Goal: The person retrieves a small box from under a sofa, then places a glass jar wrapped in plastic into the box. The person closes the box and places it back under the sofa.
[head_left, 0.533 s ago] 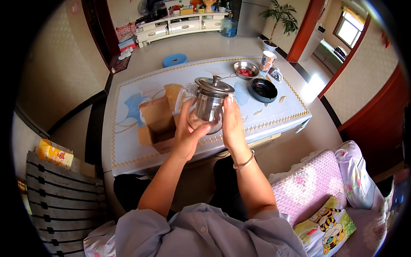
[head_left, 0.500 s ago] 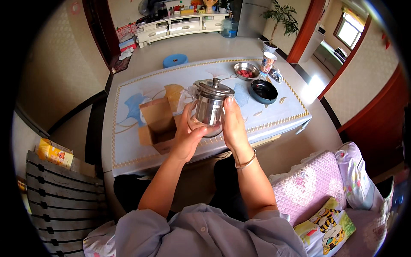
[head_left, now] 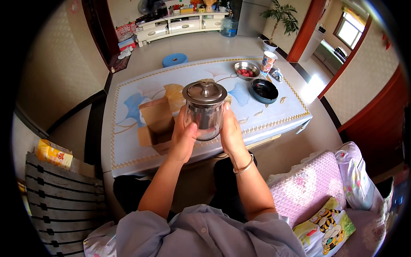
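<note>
Two hands, one glass pot, and what a neat double hold it is! The glass pot (head_left: 205,124) sits between the palms, just to the right of the open cardboard box (head_left: 156,113), its round metal lid (head_left: 204,93) on and its knob uppermost. Left hand (head_left: 183,139) takes the side nearer the box, fingers curled around the glass, thumb laid across the near face, holding the pot. Right hand (head_left: 231,132) covers the side farther from the box, fingers close together and stretched upward along the wall toward the lid, holding the same pot. Some fingertips are hidden behind the glass. A bracelet (head_left: 245,164) circles the right wrist.

Now to the field around them! That box stands on the patterned tablecloth (head_left: 128,156), its mouth open, its inside in shadow. Well to the right of the box and farther back comes a black bowl (head_left: 263,91); just behind it, a shiny metal bowl (head_left: 248,66) carrying red pieces (head_left: 245,73). Right beside that one rises a patterned paper cup (head_left: 267,63), also well apart from the box. And beyond the box, past the table's far edge, a round blue stool (head_left: 174,60) stands on the floor!
</note>
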Tool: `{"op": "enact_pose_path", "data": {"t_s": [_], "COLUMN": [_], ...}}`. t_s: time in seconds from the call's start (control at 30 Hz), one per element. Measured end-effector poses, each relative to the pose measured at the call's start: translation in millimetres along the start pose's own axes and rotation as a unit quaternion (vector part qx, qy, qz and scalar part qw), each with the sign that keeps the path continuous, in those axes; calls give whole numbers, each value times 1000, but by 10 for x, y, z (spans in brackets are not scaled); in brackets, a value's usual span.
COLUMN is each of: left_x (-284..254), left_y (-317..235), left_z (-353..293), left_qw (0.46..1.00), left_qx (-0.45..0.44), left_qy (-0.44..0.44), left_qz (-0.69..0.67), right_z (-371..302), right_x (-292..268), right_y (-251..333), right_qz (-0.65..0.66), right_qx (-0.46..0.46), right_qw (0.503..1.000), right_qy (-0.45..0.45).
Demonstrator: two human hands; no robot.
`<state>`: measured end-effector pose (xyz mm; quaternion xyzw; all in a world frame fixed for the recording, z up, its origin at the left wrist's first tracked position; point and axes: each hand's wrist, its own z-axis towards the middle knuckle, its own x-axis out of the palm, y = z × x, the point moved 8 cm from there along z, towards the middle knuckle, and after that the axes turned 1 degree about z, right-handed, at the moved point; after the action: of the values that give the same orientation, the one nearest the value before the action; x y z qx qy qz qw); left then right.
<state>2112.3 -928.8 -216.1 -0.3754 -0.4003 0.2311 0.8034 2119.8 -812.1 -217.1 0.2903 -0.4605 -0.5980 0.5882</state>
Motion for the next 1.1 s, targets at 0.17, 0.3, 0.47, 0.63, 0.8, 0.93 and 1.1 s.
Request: {"op": "enact_pose_path", "data": {"t_s": [0.17, 0.3, 0.47, 0.63, 0.8, 0.93, 1.1], "left_x": [-133, -153, -238, -306, -192, -286, -415], "left_y": [78, -33, -8, 83, 97, 101, 135], "left_z": [-5, -59, -111, -116, -191, -149, -129], "left_qw": [999, 992, 989, 990, 991, 990, 994], "left_qx": [-38, 26, 49, 19, 48, 36, 27], "left_qy": [14, -67, -129, -137, -115, -136, -109], "left_qz": [12, 109, 54, -31, 40, -25, 8], "right_z": [34, -36, -298, -598, -314, -425, -701], "right_x": [87, 171, 397, 409, 347, 498, 290], "right_y": [348, 586, 543, 515, 912, 928, 693], "right_qz": [-157, -343, -395, -438, -426, -430, -346], "right_qx": [-84, -211, -227, -291, -335, -361, -321], "right_qw": [984, 915, 890, 849, 833, 825, 881], "right_qy": [2, -31, -34, -52, -108, -66, -38]}}
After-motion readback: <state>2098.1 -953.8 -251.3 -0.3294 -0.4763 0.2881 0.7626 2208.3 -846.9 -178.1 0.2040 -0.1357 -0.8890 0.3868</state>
